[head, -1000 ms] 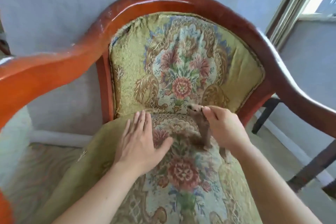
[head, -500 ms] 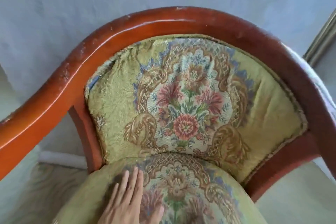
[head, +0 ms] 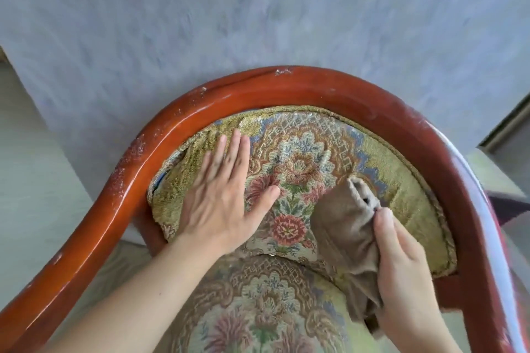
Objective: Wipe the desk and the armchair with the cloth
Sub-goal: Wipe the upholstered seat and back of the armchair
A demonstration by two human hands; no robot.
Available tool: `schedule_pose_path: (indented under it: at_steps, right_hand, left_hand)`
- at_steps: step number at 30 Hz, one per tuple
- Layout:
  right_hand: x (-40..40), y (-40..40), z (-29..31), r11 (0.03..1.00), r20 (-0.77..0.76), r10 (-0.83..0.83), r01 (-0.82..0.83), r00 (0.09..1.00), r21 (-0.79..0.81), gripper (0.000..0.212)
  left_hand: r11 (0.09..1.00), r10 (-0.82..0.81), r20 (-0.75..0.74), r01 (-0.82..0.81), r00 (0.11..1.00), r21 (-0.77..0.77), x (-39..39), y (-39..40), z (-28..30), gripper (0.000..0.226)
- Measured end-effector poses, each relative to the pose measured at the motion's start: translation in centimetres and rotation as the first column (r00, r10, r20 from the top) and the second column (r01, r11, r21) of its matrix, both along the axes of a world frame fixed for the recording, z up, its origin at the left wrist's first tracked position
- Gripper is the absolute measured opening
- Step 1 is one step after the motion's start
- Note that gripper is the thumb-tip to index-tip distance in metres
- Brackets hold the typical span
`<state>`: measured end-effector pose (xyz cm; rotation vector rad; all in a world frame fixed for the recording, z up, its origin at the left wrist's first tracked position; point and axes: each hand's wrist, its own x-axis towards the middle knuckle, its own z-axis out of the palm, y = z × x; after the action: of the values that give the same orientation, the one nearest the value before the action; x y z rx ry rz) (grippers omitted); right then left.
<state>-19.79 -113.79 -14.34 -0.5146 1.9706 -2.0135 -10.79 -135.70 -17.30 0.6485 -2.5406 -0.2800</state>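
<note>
We see the brown cloth [head: 345,226] bunched against the armchair's [head: 286,86] flowered backrest cushion [head: 301,163], right of centre. Our right hand [head: 401,264] grips it, fingers curled round its folds. Our left hand [head: 220,198] lies flat on the cushion's left half, fingers straight and spread, holding nothing. A grey wall [head: 258,8] rises behind the red wooden frame.
</note>
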Motion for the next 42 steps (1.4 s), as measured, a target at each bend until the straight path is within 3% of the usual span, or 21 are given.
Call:
schedule_pose_path:
  at_steps: [2,5,10,15,19,25,31,42]
  right_hand:
    - [-2.1,-1.7,2.5,1.0,-0.165,-0.019,0.023,0.986,0.018,0.052]
    - [-3.6,-3.1,4.4,0.997,-0.25,-0.057,0.041,0.967,-0.07,0.049]
    - [-6.1,-4.9,8.3,0.961,-0.355,-0.273,0.24,0.894,-0.136,0.041]
    - [-6.5,-5.5,8.3,0.842,-0.596,-0.495,0.519,0.632,-0.148,0.041]
    - [-6.1,-7.3,5.0,0.83,-0.754,-0.391,0.557,0.527,-0.041,0.045]
    - [-6.8,-12.2,0.0,0.795,-0.745,-0.24,0.566,0.623,0.217,0.043]
    - [-7.0,-16.2,-0.5,0.758,-0.62,-0.469,0.647,0.629,0.083,0.038]
    - [-3.1,-21.1,-0.2,0.899,-0.689,-0.167,0.396,0.705,0.188,0.033]
  left_hand:
    - [1.0,0.018,0.031,-0.017,0.999,-0.024,-0.9,-0.2,1.4,0.089]
    - [0.997,0.07,0.065,-0.067,0.995,-0.049,-2.0,-0.6,3.0,0.092]
    - [0.988,0.139,0.137,-0.128,0.981,-0.082,-3.3,-2.0,4.8,0.096]
    - [0.98,0.183,0.195,-0.164,0.964,-0.109,-3.2,-3.1,4.2,0.101]
    - [0.979,0.184,0.246,-0.156,0.952,-0.132,-2.5,-4.0,2.3,0.102]
    - [0.984,0.143,0.218,-0.116,0.965,-0.132,-1.6,-4.8,-0.4,0.104]
    - [0.991,0.09,0.21,-0.066,0.974,-0.118,-1.1,-5.1,-0.7,0.108]
    - [0.996,0.03,0.183,-0.014,0.983,-0.089,-1.1,-5.8,-1.4,0.107]
